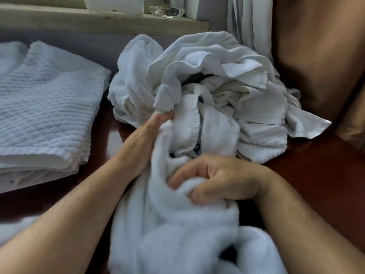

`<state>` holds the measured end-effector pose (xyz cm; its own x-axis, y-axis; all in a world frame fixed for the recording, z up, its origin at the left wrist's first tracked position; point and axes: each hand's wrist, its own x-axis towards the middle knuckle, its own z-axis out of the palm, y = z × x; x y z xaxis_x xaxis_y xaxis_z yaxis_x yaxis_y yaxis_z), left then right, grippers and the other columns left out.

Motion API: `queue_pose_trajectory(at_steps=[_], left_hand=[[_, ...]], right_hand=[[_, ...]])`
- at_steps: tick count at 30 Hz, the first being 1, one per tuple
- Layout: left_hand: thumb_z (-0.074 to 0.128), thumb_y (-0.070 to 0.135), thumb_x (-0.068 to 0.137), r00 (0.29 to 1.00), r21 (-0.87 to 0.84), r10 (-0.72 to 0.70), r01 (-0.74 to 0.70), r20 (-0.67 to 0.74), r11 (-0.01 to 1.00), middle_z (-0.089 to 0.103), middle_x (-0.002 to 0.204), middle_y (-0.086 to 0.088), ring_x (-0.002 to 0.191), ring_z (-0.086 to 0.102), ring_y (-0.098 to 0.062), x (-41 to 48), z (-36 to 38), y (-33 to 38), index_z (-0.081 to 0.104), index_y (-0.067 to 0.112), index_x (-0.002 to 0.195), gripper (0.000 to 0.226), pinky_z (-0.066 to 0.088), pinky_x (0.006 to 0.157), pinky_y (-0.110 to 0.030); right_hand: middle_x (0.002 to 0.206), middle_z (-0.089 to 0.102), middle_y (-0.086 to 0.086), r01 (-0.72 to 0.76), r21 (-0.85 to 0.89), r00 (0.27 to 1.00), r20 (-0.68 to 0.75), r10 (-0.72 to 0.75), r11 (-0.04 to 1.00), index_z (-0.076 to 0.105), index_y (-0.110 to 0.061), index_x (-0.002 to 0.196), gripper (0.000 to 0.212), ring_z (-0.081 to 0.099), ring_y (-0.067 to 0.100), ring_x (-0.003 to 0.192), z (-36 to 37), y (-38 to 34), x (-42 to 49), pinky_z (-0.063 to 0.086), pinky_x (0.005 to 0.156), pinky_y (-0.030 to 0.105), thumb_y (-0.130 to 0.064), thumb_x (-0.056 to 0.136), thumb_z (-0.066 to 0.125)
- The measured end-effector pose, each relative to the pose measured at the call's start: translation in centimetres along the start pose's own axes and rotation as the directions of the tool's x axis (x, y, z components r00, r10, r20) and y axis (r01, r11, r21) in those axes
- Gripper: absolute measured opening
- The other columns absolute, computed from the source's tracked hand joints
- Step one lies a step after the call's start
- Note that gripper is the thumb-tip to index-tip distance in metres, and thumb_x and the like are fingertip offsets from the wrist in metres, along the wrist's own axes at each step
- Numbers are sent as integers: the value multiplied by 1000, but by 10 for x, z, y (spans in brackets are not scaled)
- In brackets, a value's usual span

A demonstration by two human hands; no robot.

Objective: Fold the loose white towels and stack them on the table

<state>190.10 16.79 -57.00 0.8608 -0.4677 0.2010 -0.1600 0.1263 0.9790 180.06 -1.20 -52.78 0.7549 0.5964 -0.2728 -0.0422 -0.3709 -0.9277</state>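
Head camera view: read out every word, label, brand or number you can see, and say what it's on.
No text can be read anywhere. The folded towels, the loose pile, the towel held by the left hand and right hand, and the glass dish on the shelf show no print or labels.

Head view, close, forward and down

2 bare forearms (79,224) w/ fine hair; left hand (144,141) nails short.
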Motion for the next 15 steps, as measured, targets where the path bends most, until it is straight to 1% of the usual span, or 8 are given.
queue_pose_trajectory(at_steps=[2,4,5,7,9,10,12,15], left_hand=[[48,43,103,995,104,-98,98,-6,990,60,135,15,139,46,-7,4,-2,7,52,24,140,42,35,108,-19],[58,43,89,994,287,-106,96,18,953,58,139,14,134,50,-4,-1,-6,9,56,27,141,54,36,111,-26],[59,41,83,993,323,-119,109,12,940,59,140,12,131,52,-4,-5,-6,11,59,28,140,58,38,112,-30],[62,33,81,990,278,-127,140,-65,950,66,132,8,123,60,-9,-15,-8,13,65,28,132,51,42,112,-37],[60,24,95,985,202,-94,123,-147,972,71,123,3,118,64,-12,-24,-5,16,71,21,123,30,44,112,-42],[55,22,100,979,208,-72,112,-193,972,72,121,4,118,64,-11,-28,-5,19,72,19,121,27,44,111,-43],[50,31,99,961,347,20,81,-277,934,71,120,9,118,62,-5,-39,-6,25,73,21,119,32,46,109,-40],[46,44,91,916,556,154,86,-371,827,64,128,7,124,55,-11,-69,-10,31,67,26,124,43,43,109,-44]], right_hand=[[117,73,2,12,-9,996,85,-11,1000,77,-28,109,41,69,14,108,10,0,5,53,89,27,-1,81,62],[115,73,-6,64,-62,997,52,-61,996,78,-24,107,40,67,12,112,16,2,10,52,94,26,-2,79,60],[109,73,-11,93,-80,996,17,-92,992,79,-23,104,40,67,7,109,16,3,11,50,92,22,-1,77,58],[101,73,-15,122,-76,990,-55,-126,990,78,-26,96,40,66,2,102,15,4,12,49,86,18,0,75,55],[102,75,-10,110,-36,981,-154,-114,993,78,-25,94,40,69,9,102,12,8,14,53,87,24,-1,75,53],[104,76,-7,107,-22,973,-205,-109,994,79,-25,96,39,70,13,104,12,11,16,55,90,28,-3,75,53],[107,76,-7,107,-27,950,-291,-110,994,80,-29,97,38,70,13,107,13,14,20,55,91,29,-9,75,56],[106,75,-12,107,-15,918,-383,-104,994,80,-33,96,29,71,7,101,16,13,25,54,81,19,-16,80,64]])
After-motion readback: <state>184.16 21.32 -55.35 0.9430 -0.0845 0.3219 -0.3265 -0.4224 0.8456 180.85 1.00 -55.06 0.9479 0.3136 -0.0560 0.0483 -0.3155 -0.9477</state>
